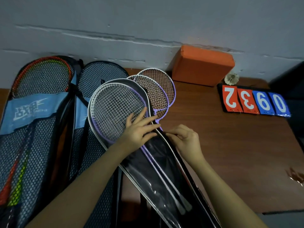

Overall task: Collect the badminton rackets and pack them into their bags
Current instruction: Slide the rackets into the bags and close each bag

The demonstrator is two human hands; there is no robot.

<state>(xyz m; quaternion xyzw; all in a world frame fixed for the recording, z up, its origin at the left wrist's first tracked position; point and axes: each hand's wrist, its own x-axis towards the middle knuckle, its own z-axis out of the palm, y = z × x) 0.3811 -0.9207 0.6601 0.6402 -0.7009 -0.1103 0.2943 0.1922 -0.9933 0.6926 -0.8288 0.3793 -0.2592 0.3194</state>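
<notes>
At the table's left edge a mesh bag holds rackets. Our left hand lies flat, ungripping, on a racket inside the clear bag; our right hand pinches its edge. Bare table lies rightward.

Left hand flat on purple racket in clear bag; right hand pinches bag edge on bench.
</notes>
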